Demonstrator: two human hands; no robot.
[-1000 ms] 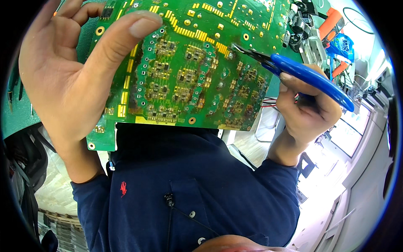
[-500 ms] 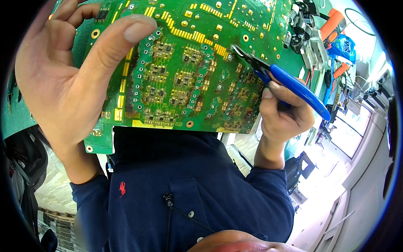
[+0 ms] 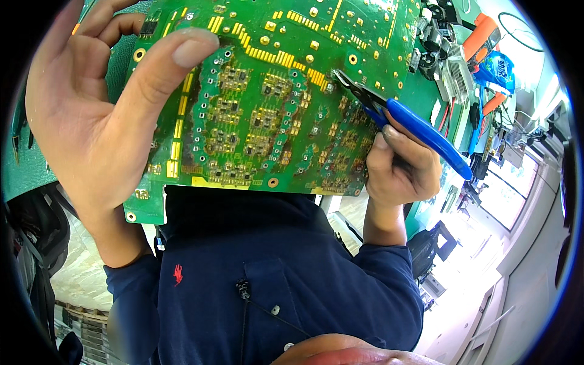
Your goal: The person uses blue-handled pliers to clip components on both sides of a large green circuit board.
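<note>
A large green circuit board (image 3: pixel 252 125) with gold pads and clusters of small parts is tilted up in front of my body. My left hand (image 3: pixel 94 125) grips it at its left side. The thumb lies over the board's face, and the other fingers are up by its far left edge, partly hidden. In my right hand (image 3: pixel 404 167) is a pair of blue-handled cutters (image 3: pixel 429 137), fingers wrapped round the lower handle. Their jaw tips point up and left, at the board's surface beside a row of gold pads. Whether the tips touch it, I cannot tell.
Beneath the board lies a green work mat (image 3: pixel 33 161). Black round components (image 3: pixel 435 39), a tool with an orange handle (image 3: pixel 480 36) and a blue packet (image 3: pixel 496 72) crowd the far right, with wires beyond. Thin pointed tools (image 3: pixel 16 137) lie at the left.
My right hand has shifted slightly left and down with the cutters, their tips still at the same pads. The board has moved very slightly with my left hand.
</note>
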